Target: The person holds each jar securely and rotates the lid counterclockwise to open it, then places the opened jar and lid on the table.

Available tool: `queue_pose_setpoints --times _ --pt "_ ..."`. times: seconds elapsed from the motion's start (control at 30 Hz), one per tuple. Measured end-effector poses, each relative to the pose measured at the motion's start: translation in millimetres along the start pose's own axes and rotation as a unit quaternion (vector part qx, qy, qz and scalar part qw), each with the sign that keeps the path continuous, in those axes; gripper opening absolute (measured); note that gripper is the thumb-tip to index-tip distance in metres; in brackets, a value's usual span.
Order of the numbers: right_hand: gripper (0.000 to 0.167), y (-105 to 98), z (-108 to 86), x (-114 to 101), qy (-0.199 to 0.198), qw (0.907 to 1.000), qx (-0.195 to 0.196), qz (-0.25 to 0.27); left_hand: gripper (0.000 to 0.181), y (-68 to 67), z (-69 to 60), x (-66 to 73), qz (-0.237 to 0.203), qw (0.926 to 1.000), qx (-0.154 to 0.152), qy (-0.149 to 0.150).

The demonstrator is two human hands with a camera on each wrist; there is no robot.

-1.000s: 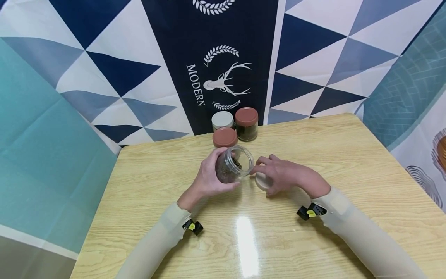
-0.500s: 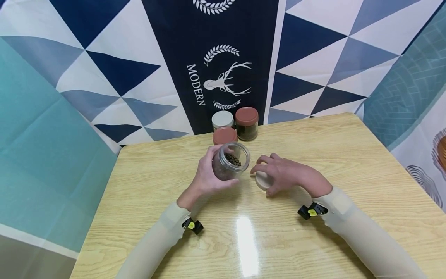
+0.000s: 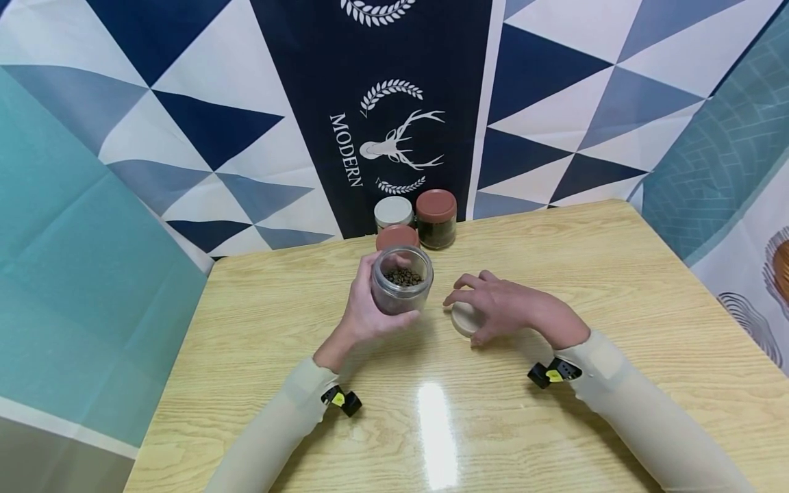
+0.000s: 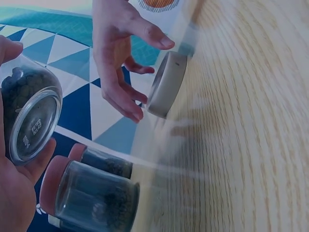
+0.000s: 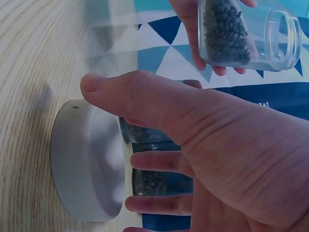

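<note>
My left hand [image 3: 362,311] grips a clear, lidless jar [image 3: 399,300] above the table, its mouth facing up. Dark coffee beans [image 5: 224,36] partly fill it, as the right wrist view shows. A round off-white lid [image 3: 465,320] lies on the table with its hollow side up. Directly over this lid is my right hand [image 3: 514,307], fingers spread and loosely bent. Both wrist views show gaps between its fingers [image 4: 126,104] and the lid, so it holds nothing. In the head view the hand covers part of the lid.
Behind the held jar, closed jars stand together near the patterned backdrop: a white-lidded jar [image 3: 393,211], a red-lidded jar [image 3: 436,220] and another red-lidded jar [image 3: 397,237] in front. The wooden table [image 3: 296,294] ends at the backdrop.
The held jar has moved left, away from the lid, and turned from tilted toward the right to nearly upright. My right hand has barely moved.
</note>
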State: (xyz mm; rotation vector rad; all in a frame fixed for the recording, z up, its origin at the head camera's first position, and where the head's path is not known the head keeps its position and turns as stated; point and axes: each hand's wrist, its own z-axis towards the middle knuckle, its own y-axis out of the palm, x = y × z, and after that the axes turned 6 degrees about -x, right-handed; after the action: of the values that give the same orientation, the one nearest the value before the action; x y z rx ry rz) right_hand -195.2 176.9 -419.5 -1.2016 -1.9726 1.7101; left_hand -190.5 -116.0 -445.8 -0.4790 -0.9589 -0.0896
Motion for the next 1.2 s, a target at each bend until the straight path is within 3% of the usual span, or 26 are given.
queue_pose_setpoints --times 0.17,0.3,0.47,0.93,1.2 --pt "0.073 0.9 -0.5 1.8 -0.001 1.0000 0.001 0.005 0.097 0.9 2.0 2.5 -0.034 0.9993 0.015 0.010" --pt "0.073 1.6 -0.3 2.6 -0.001 1.0000 0.000 0.007 0.106 0.9 3.3 5.4 -0.047 0.9983 0.034 0.003" --pt "0.072 2.5 -0.3 2.8 -0.002 1.0000 -0.001 0.008 0.116 0.7 4.1 6.3 -0.040 0.9980 0.045 -0.016" --pt "0.071 4.2 -0.7 5.0 -0.005 0.9999 -0.001 0.012 0.110 2.8 -0.9 3.3 -0.037 0.9974 0.045 -0.043" --pt "0.070 4.4 -0.4 5.4 -0.009 0.9998 0.000 0.016 0.098 3.5 -2.0 -2.0 -0.047 0.9984 0.031 -0.008"
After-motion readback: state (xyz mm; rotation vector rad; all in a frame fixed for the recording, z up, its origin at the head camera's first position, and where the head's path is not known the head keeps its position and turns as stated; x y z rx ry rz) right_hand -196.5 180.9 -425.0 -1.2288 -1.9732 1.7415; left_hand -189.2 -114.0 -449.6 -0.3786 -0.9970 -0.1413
